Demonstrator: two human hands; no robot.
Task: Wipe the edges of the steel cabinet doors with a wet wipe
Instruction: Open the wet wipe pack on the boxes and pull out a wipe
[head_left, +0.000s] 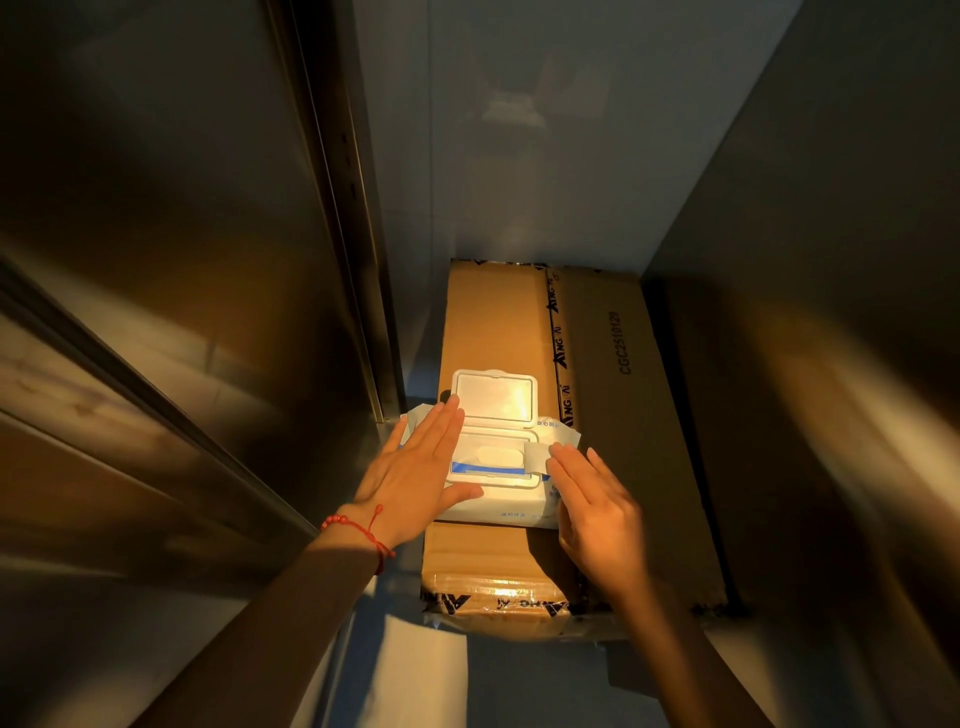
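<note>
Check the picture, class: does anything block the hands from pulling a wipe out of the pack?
Nothing visible does. The lid is flipped open, the wipe shows in the opening, and both the left hand and right hand rest beside it.

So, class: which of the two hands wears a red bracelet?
The left hand, lying flat on the wipe pack; the right hand's wrist is bare.

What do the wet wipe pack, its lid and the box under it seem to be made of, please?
Wet wipe pack: soft white plastic film, by its crinkled, glossy ends. Lid: rigid, glossy white plastic, moulded with a raised rim. Cardboard box: matt brown cardboard, taped along its seam.
</note>
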